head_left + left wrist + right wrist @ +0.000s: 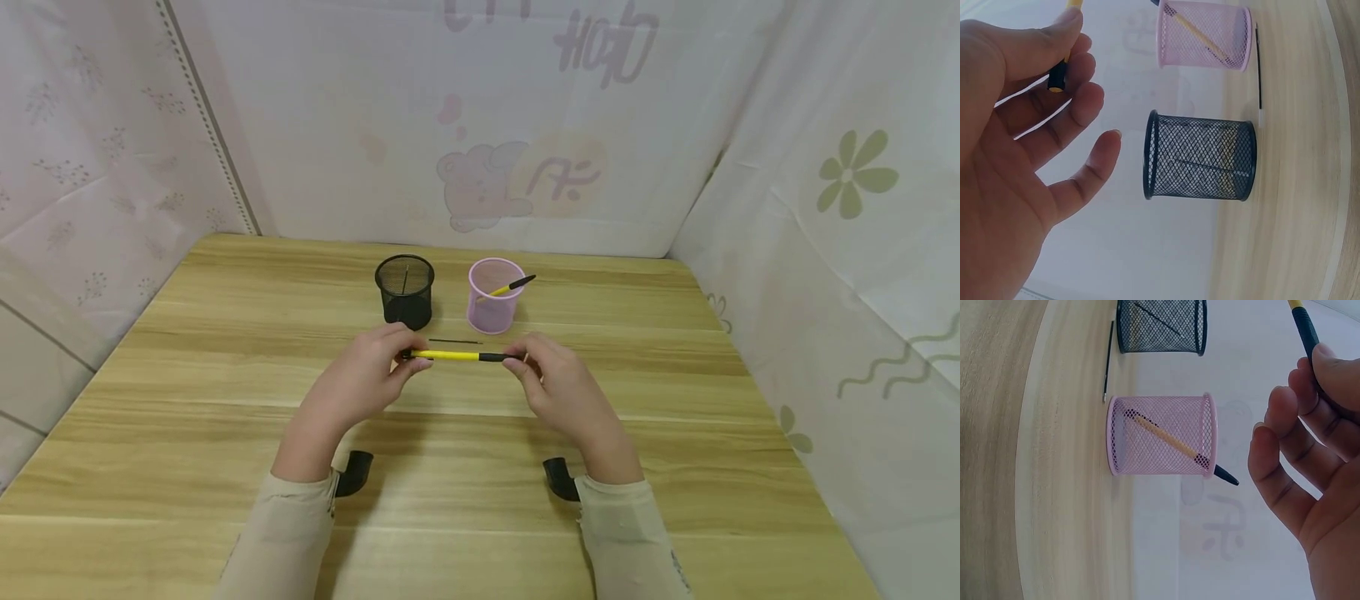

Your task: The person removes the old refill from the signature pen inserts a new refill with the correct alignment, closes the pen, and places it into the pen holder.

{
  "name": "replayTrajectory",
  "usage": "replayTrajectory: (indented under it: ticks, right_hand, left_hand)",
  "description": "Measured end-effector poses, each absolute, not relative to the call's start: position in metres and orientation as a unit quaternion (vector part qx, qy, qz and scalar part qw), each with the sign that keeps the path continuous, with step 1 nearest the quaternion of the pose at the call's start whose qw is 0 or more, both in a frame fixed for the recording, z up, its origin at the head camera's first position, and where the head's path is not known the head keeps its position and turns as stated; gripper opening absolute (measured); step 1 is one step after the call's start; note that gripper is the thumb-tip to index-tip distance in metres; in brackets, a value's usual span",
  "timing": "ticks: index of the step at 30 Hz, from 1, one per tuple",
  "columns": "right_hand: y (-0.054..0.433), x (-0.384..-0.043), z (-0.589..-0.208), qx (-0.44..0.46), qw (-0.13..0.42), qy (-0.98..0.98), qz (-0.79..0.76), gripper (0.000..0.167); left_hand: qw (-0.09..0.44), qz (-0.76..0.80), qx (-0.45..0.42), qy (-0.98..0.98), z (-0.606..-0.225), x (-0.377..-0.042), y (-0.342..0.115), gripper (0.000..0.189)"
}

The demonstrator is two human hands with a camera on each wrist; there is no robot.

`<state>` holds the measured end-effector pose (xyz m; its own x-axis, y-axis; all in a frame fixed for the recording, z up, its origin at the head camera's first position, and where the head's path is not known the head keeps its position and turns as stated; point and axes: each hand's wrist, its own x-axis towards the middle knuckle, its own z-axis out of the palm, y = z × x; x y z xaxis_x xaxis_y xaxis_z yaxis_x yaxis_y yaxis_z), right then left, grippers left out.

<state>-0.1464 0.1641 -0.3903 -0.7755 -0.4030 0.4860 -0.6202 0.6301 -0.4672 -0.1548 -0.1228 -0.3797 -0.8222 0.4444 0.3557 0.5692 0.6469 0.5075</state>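
Observation:
A yellow pen (453, 356) with black ends is held level above the table by both hands. My left hand (367, 371) pinches its left black end between thumb and fingers. On the other side, my right hand (558, 383) pinches the black grip end. Just beyond the pen, a thin dark pen refill (455, 341) lies on the table. Behind the left hand stands a black mesh pen cup (408, 312) with another thin refill (1210, 166) leaning inside. Beside it, a pink mesh pen cup (491, 317) holds a second yellow and black pen (1169, 439), its black tip sticking out over the rim.
The wood-grain table (465, 483) ends at a pale printed cloth (337, 125) behind the cups. More cloth (862, 275) hangs along the right and left sides. Curved black pieces (356, 473) stick out by both wrists.

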Motion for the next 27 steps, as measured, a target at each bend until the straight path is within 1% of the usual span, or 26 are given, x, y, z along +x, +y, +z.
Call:
replayTrajectory:
  ticks: [5, 9, 18, 27]
  right_hand:
    - [0.163, -0.146, -0.39, 0.289, 0.164, -0.889, 0.315, 0.004]
    - [0.162, -0.147, -0.39, 0.288, 0.153, -0.889, 0.32, 0.008]
    - [0.156, -0.148, -0.388, 0.261, 0.139, -0.895, 0.333, 0.019]
    - [0.152, -0.146, -0.384, 0.2, 0.071, -0.892, 0.398, 0.03]
  left_hand:
    - [0.112, -0.314, -0.284, -0.899, -0.377, -0.154, -0.123, 0.013]
    - [0.122, -0.315, -0.283, -0.898, -0.376, -0.154, -0.124, 0.012]
    - [0.185, -0.303, -0.3, -0.885, -0.379, -0.155, -0.124, 0.016]
    - [0.212, -0.279, -0.316, -0.882, -0.379, -0.155, -0.124, 0.017]
